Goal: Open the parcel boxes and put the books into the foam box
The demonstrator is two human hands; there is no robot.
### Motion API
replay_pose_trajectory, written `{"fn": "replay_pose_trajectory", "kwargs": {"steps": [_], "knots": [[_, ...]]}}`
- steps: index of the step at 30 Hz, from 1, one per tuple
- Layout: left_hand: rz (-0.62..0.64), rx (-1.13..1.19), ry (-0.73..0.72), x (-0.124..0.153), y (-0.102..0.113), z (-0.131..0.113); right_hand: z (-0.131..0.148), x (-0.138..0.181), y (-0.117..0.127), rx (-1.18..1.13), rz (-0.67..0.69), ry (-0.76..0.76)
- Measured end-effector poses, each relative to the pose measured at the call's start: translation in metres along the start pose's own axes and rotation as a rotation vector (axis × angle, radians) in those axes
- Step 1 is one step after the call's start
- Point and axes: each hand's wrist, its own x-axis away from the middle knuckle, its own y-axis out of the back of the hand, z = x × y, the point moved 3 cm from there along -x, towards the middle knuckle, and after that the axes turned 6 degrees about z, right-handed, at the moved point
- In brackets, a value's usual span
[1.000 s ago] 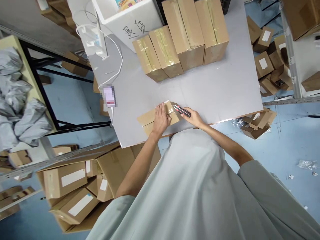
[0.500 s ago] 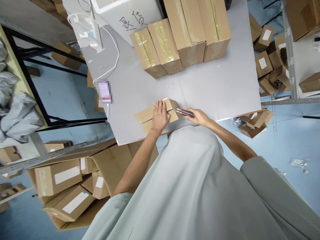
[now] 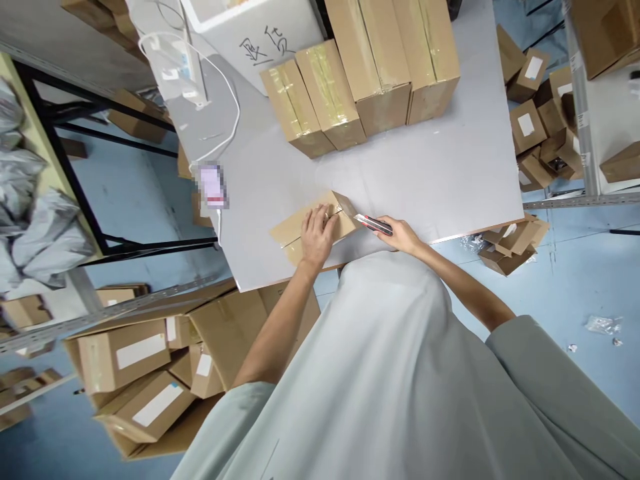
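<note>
A small cardboard box [image 3: 345, 223] lies near the front edge of the table, one end flap spread out toward the left. My left hand [image 3: 317, 237] is on top of it, fingers bent over the middle seam and gripping there; a bit of shiny tape shows by the fingertips. In my right hand [image 3: 400, 235] is a red and black utility knife [image 3: 376, 225], its blade out and pointing left. The blade tip is at the right end of the box; whether it touches the cardboard I cannot tell.
Taped cardboard boxes [image 3: 383, 60] stand at the back of the grey table [image 3: 440, 180], beside a white foam box [image 3: 240, 47]. A phone [image 3: 213, 185] on a cable and a power strip [image 3: 193, 80] lie left. A large carton [image 3: 225, 327] of boxes stands lower left.
My left fingers have gone from lying flat on the box to bending over its seam. The knife has shifted slightly right and down, and its blade now shows beside the box end.
</note>
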Motion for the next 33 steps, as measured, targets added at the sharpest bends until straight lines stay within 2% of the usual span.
{"fn": "replay_pose_trajectory", "kwargs": {"steps": [5,10,15,24,33], "knots": [[-0.046,-0.026,0.007,0.004,0.001,-0.007,0.002,-0.027,-0.008,0.061,-0.019,0.033],[0.008,-0.036,0.018,0.003,0.0,-0.013,0.005,-0.041,-0.005,0.075,-0.013,0.063],[0.067,-0.048,-0.016,0.002,-0.003,-0.017,0.01,-0.054,0.008,0.135,0.028,0.12],[0.098,-0.057,-0.017,0.001,-0.005,-0.011,0.023,-0.054,0.031,0.176,0.118,0.191],[0.116,-0.036,-0.002,0.001,-0.005,-0.011,0.03,-0.057,0.026,0.199,0.165,0.202]]}}
